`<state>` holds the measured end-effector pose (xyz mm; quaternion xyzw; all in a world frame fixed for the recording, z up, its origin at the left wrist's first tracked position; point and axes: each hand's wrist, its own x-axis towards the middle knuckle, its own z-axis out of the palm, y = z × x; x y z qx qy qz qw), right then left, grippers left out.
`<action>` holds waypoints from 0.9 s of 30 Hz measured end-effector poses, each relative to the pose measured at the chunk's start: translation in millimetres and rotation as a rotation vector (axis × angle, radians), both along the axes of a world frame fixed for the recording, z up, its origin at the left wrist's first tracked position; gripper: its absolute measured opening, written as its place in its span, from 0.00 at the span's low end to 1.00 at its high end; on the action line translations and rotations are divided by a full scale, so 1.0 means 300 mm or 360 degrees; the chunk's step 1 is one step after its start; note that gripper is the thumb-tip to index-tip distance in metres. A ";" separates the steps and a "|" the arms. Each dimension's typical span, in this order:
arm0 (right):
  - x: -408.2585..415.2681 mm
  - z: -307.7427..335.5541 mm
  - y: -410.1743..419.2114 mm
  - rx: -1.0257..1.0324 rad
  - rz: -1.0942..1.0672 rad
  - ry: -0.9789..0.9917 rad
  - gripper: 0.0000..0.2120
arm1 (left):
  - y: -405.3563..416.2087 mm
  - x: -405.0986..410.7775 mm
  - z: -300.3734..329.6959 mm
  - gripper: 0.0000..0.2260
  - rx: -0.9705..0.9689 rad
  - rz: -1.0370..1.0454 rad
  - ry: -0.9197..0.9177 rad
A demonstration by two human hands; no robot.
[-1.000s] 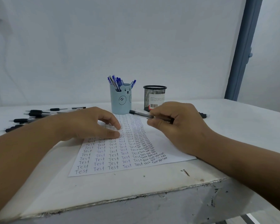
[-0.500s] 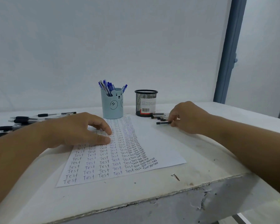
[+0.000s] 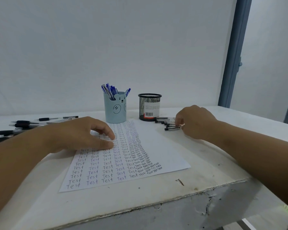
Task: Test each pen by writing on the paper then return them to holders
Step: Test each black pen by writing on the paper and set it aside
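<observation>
A white paper (image 3: 160, 150) covered with rows of the word "Test" lies on the table. My left hand (image 3: 80, 135) rests flat on its upper left part, fingers relaxed. My right hand (image 3: 194, 122) sits right of the paper among a row of black pens (image 3: 166, 122), its fingertips on the nearest black pen (image 3: 172, 128). Whether it pinches that pen I cannot tell. Behind the paper stand a light blue bear holder (image 3: 115, 108) with several blue pens (image 3: 110, 90) and an empty black mesh holder (image 3: 149, 107).
Several more black pens (image 3: 23, 124) lie on the table at the far left. The white table's worn front edge (image 3: 156, 208) runs close below the paper. A small dark screw (image 3: 179, 181) lies near that edge. A blue door frame (image 3: 233, 52) stands at the right.
My right hand carried a black pen from over the paper to the right and lowered it among the pens by the mesh holder. The camera view shifted. My left hand stayed on the paper.
</observation>
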<state>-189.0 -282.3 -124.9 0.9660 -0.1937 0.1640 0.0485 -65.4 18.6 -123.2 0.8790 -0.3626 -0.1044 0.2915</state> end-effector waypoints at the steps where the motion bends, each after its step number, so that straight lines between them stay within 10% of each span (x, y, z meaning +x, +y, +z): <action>1: -0.002 0.003 0.006 0.0009 -0.0001 0.0011 0.18 | 0.000 0.001 0.000 0.15 0.0002 0.0004 0.0000; 19: 0.167 0.024 0.459 0.0281 0.0888 -0.0039 0.10 | 0.117 0.090 0.078 0.06 -0.0075 0.0188 -0.0480; 27: 0.205 -0.077 0.442 0.0438 0.1019 -0.0067 0.07 | 0.244 0.114 0.130 0.09 0.0442 0.0149 -0.0252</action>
